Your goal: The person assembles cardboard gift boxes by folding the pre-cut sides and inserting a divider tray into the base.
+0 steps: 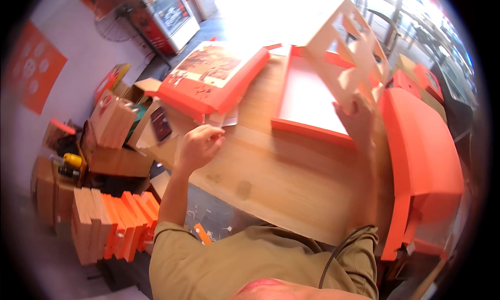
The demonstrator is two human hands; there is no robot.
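One pale cut-out cardboard insert (348, 55), a flat sheet with several angular openings punched through it, is being held up at the far right, tilted on edge above the open orange tray (307, 94). The right hand (357, 120) is gripping the insert by its near lower edge, thumb and fingers pinching the sheet between them, with the back of the hand facing the camera. The tray is lying flat on the wooden table (291, 180) just beneath the insert, its pale floor showing and its near orange rim sitting just left of the wrist.

The left hand (200, 146) is resting over the near left part of the table, holding nothing; its fingers are curled loosely inward with the tips drawn close to the thumb. It is hovering just near of the orange box lid (213, 76), which is lying tilted at the far left of the table and carries a brownish printed picture on top. A small dark card (161, 124) is sitting just left of the hand, at the table's edge.

Right of the tray, a large folded orange cardboard piece (424, 159) is standing along the table's right side. Off the left edge of the table, a stack of flat orange and tan cardboard pieces (112, 222) is standing upright on the near side, and open brown cartons (117, 128) are sitting farther back. A glass-fronted cooler (169, 13) is standing far off at the left.
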